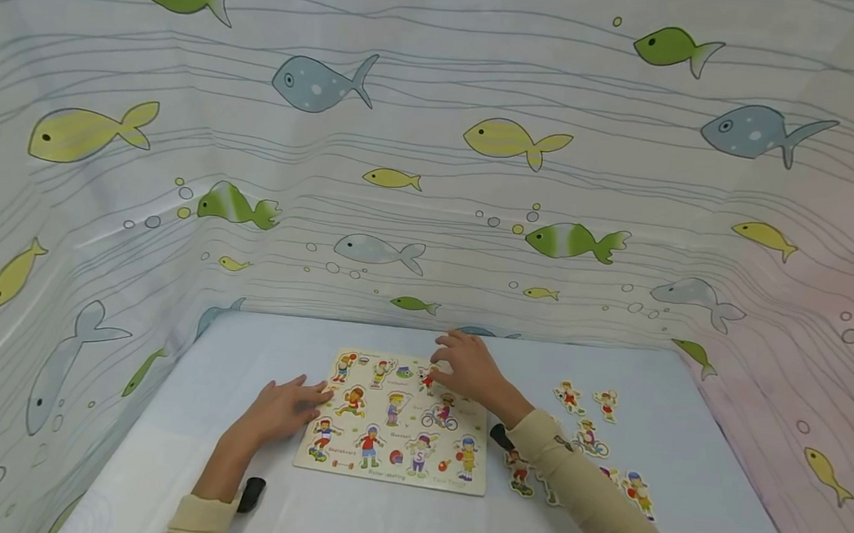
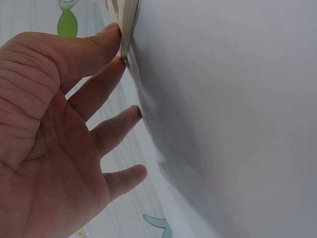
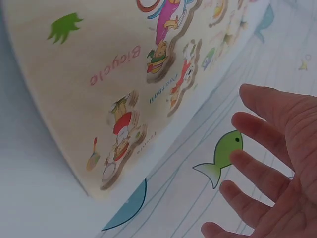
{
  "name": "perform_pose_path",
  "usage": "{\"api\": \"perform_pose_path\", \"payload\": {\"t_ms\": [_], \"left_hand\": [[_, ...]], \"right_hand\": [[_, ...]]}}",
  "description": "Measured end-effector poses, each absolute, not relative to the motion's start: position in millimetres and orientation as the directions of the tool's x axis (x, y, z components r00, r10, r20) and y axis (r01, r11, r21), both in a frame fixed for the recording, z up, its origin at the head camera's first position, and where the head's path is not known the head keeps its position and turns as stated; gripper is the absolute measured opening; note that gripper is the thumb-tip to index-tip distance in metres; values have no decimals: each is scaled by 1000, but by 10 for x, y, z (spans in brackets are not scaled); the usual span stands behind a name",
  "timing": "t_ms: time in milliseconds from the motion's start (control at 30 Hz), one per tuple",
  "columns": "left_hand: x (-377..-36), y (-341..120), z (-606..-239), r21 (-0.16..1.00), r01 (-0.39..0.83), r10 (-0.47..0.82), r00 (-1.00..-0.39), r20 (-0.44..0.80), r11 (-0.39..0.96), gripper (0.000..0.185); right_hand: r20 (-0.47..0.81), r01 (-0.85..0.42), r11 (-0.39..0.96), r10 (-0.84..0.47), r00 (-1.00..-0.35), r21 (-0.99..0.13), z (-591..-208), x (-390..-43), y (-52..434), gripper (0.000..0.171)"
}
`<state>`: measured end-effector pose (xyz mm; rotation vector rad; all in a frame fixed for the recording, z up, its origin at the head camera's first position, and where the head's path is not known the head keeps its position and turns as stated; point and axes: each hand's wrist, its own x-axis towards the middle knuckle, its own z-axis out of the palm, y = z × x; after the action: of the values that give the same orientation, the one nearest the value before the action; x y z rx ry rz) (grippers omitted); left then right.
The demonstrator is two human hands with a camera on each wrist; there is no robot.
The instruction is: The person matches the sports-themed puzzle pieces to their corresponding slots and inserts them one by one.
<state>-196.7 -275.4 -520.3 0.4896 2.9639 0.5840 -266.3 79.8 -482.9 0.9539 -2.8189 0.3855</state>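
A pale wooden puzzle board [image 1: 346, 447] with printed sports figures lies flat on the table. My left hand [image 1: 282, 411] is at its left side. In the left wrist view, thumb and index fingertips touch the board's edge [image 2: 130, 22]; the other fingers [image 2: 116, 130] are spread apart. My right hand [image 1: 468, 367] hovers over the board's top right corner, partly covering it. In the right wrist view its fingers [image 3: 260, 173] are apart and hold nothing. Words such as "Bicycle", a cyclist figure [image 3: 166, 29] and a tennis figure [image 3: 121, 126] with a dark recess outline show there.
Right of the board lie several loose puzzle pieces: a footballer piece [image 1: 569, 396], a standing player piece [image 1: 606, 405], a cyclist piece [image 1: 591, 438] and a ball player piece [image 1: 637, 493]. Another piece [image 1: 519, 473] lies beside my right forearm. Fish-patterned cloth [image 1: 430, 210] surrounds the table [image 1: 700, 479].
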Motion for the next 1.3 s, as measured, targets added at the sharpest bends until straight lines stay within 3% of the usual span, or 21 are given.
{"api": "perform_pose_path", "payload": {"t_ms": [767, 1300], "left_hand": [[-1971, -2770, -5235, 377, 302, 328, -945, -5, 876, 39], [-1958, -2763, -5211, 383, 303, 331, -943, -10, 873, 39]], "right_hand": [[241, -551, 795, -499, -832, -255, -4850, -2499, 1346, 23], [287, -545, 813, -482, -828, -207, -4902, -2494, 1689, 23]]}}
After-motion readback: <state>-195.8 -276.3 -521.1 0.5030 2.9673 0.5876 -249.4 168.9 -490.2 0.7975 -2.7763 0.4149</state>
